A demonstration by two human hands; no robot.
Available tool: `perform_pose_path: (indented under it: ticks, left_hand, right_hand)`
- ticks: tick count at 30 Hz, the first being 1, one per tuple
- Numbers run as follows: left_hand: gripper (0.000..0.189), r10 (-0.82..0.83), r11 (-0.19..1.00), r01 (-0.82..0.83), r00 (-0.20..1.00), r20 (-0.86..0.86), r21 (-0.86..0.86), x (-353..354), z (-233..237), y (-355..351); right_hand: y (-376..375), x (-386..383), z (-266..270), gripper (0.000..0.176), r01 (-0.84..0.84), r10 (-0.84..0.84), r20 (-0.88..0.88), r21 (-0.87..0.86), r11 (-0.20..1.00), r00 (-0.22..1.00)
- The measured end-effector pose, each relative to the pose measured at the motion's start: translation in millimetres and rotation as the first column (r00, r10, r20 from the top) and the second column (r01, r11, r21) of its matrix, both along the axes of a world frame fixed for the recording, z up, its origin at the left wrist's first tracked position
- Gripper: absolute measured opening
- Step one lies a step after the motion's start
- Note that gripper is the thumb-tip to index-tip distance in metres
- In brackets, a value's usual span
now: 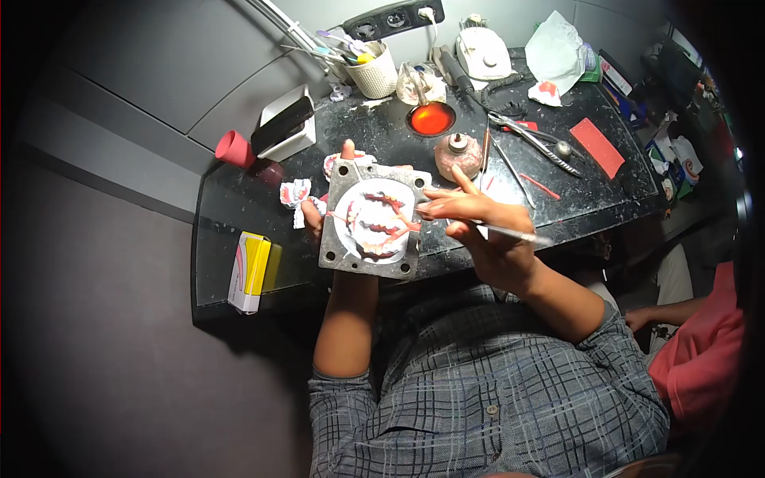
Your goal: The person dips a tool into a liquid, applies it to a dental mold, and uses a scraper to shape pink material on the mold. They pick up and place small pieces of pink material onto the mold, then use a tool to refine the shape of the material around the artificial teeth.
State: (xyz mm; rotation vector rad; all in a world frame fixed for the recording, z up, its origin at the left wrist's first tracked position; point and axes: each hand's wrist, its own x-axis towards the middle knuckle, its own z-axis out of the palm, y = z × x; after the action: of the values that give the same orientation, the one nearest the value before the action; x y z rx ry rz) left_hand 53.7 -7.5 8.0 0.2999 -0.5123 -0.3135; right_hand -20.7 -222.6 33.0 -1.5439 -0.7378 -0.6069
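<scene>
Gripping: my left hand (313, 221), fingers closed round a metal frame (333, 243) holding a white cast (350, 239), above the near desk (215, 231). Right hand (502, 241): fingers bent on a slim tool (522, 235), beside the frame's right edge. Open: desk between frame and yellow box (253, 267), left. Hidden: left palm. Unclear: tool's tip.

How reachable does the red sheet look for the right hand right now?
Probably yes: the right hand is on that side, and only low things, such as a red strip, seem to lie between it and the red sheet. It holds a slim tool, though, which may hinder a grip.
</scene>
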Motion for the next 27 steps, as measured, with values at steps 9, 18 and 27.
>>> perform_pose_path:
  ticks: [9, 18, 27]
  left_hand:
    - [0.111, -0.015, 1.000, 0.014, 0.996, -0.085, -0.012, -4, 1, -1]
    - [0.106, -0.025, 1.000, 0.026, 0.994, -0.110, 0.013, -4, 1, -1]
    - [0.105, -0.105, 0.994, 0.105, 0.994, -0.015, -0.035, -2, -2, -2]
  right_hand:
    - [1, -7, 8, 0.028, 0.095, -0.106, -0.026, -0.263, 0.960, 0.994]
    - [7, -1, 4, 0.018, 0.042, -0.032, 0.052, -0.207, 0.978, 0.998]
    - [10, 1, 0, 0.016, 0.062, -0.061, 0.011, -0.179, 0.982, 0.998]
